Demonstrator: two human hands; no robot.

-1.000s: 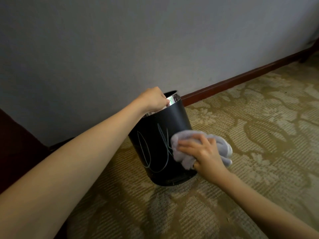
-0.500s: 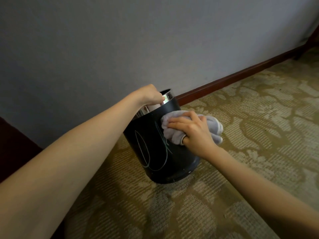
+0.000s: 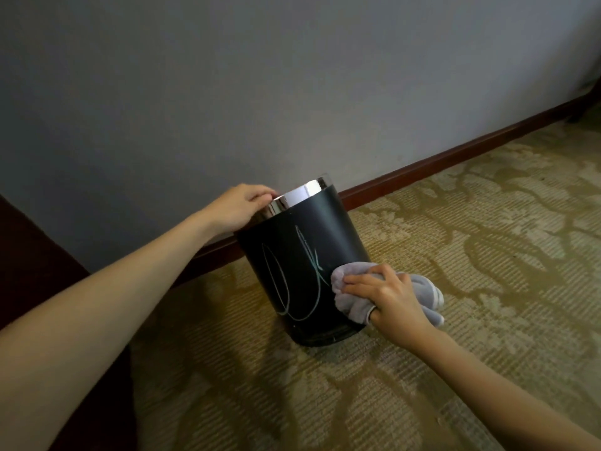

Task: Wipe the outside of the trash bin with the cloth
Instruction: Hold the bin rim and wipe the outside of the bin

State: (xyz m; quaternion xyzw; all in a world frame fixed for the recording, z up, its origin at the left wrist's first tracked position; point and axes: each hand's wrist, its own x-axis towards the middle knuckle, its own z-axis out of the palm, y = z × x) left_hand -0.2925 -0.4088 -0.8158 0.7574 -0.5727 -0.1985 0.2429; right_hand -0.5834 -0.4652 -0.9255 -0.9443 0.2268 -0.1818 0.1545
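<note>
A black round trash bin [image 3: 302,236] with a shiny metal rim stands tilted on the patterned carpet, pale scribbled lines across its front. My left hand [image 3: 239,206] grips the rim at its left side. My right hand [image 3: 390,297] holds a bunched grey cloth [image 3: 353,297] and presses it against the bin's lower right side, just right of the scribbles. Part of the cloth hangs out behind my right hand.
A grey wall with a dark red skirting board [image 3: 439,162] runs behind the bin. Dark wooden furniture [image 3: 39,265] stands at the left edge. Beige patterned carpet [image 3: 471,255] stretches to the right and front.
My right hand slid the cloth from the bin's upper side down to its lower right side. My left hand kept its grip on the rim.
</note>
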